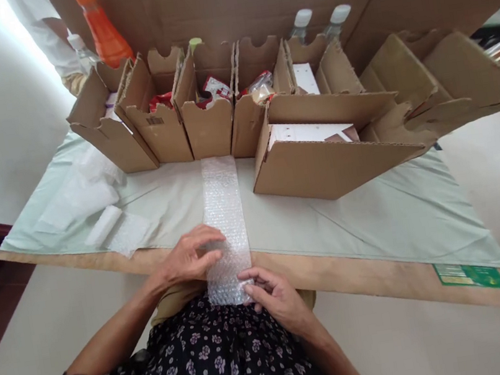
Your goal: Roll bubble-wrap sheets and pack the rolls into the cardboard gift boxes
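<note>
A long strip of bubble wrap (225, 207) lies on the green cloth and runs over the table's front edge toward my lap. At its near end, the fingers and thumb of my right hand (273, 297) pinch the right corner. My left hand (194, 253) is at the strip's left side, its fingers apart and the fingertips over the plastic; whether they press on it I cannot tell. The strip's far end reaches the row of cardboard bins.
Cardboard bins (208, 128) with small packets stand along the back. Another bin (304, 173) with white boxes stands nearer, at right. A roll of bubble wrap (105, 226) and crumpled plastic wrap (76, 191) lie at left. An orange bottle (108, 36) stands behind.
</note>
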Demonstrator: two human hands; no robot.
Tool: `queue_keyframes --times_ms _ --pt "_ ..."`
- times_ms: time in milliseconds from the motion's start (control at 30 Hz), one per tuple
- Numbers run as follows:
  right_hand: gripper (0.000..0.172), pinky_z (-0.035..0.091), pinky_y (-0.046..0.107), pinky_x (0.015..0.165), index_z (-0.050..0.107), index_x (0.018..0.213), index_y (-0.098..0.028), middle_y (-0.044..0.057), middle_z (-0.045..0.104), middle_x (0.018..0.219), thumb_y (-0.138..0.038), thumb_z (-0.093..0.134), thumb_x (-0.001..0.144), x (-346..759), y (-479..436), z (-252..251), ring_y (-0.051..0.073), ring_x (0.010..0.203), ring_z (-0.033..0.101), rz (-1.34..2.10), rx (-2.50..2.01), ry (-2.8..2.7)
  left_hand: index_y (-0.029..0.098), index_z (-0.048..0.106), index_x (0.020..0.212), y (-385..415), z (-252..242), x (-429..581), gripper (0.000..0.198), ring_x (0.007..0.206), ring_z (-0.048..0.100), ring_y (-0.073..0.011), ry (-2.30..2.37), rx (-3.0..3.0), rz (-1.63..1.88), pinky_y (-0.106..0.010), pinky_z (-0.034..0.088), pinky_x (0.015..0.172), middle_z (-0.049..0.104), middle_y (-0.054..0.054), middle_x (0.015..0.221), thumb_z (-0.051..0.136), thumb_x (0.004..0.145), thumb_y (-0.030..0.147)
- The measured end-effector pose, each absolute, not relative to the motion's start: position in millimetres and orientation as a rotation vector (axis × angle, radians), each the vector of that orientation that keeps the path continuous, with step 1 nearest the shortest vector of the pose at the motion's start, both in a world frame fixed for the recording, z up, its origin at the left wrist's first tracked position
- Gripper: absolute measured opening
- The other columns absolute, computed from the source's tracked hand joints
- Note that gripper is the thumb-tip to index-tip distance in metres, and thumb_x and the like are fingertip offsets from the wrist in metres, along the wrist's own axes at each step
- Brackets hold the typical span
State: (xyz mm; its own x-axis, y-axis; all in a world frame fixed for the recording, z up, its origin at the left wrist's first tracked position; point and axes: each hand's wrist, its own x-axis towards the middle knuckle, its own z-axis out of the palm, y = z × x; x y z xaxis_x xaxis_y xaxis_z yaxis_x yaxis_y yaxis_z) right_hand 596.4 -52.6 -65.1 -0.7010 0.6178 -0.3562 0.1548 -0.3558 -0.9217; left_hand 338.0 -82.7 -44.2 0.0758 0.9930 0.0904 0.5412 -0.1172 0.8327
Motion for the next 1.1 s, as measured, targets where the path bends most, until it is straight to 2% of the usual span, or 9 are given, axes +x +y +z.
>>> queue_keyframes --times_ms 100,200,333,500,567,667,800,933,1100 --pt "0.040 0.053 0.028 0.060 0.070 0.111 -0.022 0.003 0.075 0.080 -0.055 0.070 0.089 584 -46 -62 0.015 0.061 0.066 2.231 -0.963 -1.274 0.020 0.067 0.130 -116 -50 342 0.054 0.121 0.066 -0.0308 1.294 1.374 0.999 -0.048 0.050 0.106 0.073 -0.015 0.125 0.049 0.097 0.060" --pt "0.050 0.058 0.031 0.066 0.064 0.123 -0.022 0.012 0.077 0.111 -0.059 0.066 0.089 567 -37 -64 0.023 0.089 0.074 2.205 -0.943 -1.057 0.020 0.053 0.147 -120 -59 345 0.079 0.124 0.064 -0.0326 1.240 1.122 1.174 -0.049 0.049 0.106 0.070 -0.017 0.130 0.046 0.091 0.075" --pt "0.059 0.062 0.033 0.071 0.055 0.136 -0.022 0.016 0.070 0.133 -0.052 0.069 0.088 551 -29 -70 0.028 0.113 0.071 2.192 -0.943 -0.994 0.015 0.054 0.143 -105 -64 353 0.068 0.087 0.067 -0.0208 1.583 1.022 1.169 -0.033 0.054 0.079 0.071 -0.006 0.096 0.068 0.086 0.050" --pt "0.076 0.060 0.032 0.067 0.034 0.156 -0.022 0.011 0.076 0.117 -0.045 0.068 0.091 558 -29 -70 0.021 0.090 0.075 2.006 -1.081 -1.163 0.015 0.060 0.139 -88 -66 362 0.052 0.065 0.056 -0.0141 1.953 1.155 0.998 -0.027 0.046 0.066 0.061 0.003 0.072 0.059 0.088 0.027" --pt "0.065 0.060 0.034 0.070 0.040 0.153 -0.022 0.009 0.077 0.109 -0.042 0.064 0.095 566 -29 -68 0.020 0.084 0.074 1.783 -1.112 -1.365 0.016 0.059 0.141 -83 -66 361 0.055 0.065 0.058 -0.0145 2.008 1.222 0.919 -0.027 0.047 0.067 0.064 0.003 0.073 0.059 0.086 0.024" --pt "0.035 0.059 0.042 0.089 0.064 0.131 -0.024 0.009 0.076 0.112 -0.032 0.058 0.098 574 -26 -67 0.023 0.099 0.072 1.298 -1.035 -1.838 0.016 0.056 0.144 -77 -67 358 0.060 0.068 0.062 -0.0162 2.042 1.286 0.805 -0.028 0.049 0.070 0.069 0.002 0.077 0.061 0.085 0.024" --pt "0.035 0.047 0.053 0.109 0.070 0.125 -0.023 0.011 0.064 0.143 -0.018 0.057 0.093 574 -17 -73 0.031 0.137 0.054 0.714 -0.784 -2.450 0.016 0.053 0.147 -73 -69 358 0.062 0.071 0.065 -0.0180 2.103 1.346 0.695 -0.031 0.053 0.074 0.070 0.001 0.080 0.062 0.086 0.022" --pt "0.033 0.048 0.049 0.105 0.071 0.124 -0.023 0.009 0.065 0.143 -0.014 0.051 0.099 569 -11 -84 0.030 0.140 0.053 0.529 -0.701 -2.656 0.016 0.054 0.144 -85 -65 363 0.056 0.089 0.069 -0.0222 2.232 1.487 0.777 -0.037 0.057 0.085 0.072 -0.008 0.105 0.062 0.090 0.026" --pt "0.031 0.049 0.043 0.097 0.074 0.120 -0.024 0.008 0.076 0.122 -0.018 0.048 0.104 566 -12 -82 0.025 0.118 0.065 0.546 -0.708 -2.583 0.019 0.065 0.130 -114 -54 367 0.040 0.121 0.061 -0.0293 2.027 1.906 0.943 -0.046 0.051 0.105 0.068 -0.014 0.128 0.066 0.092 0.033"
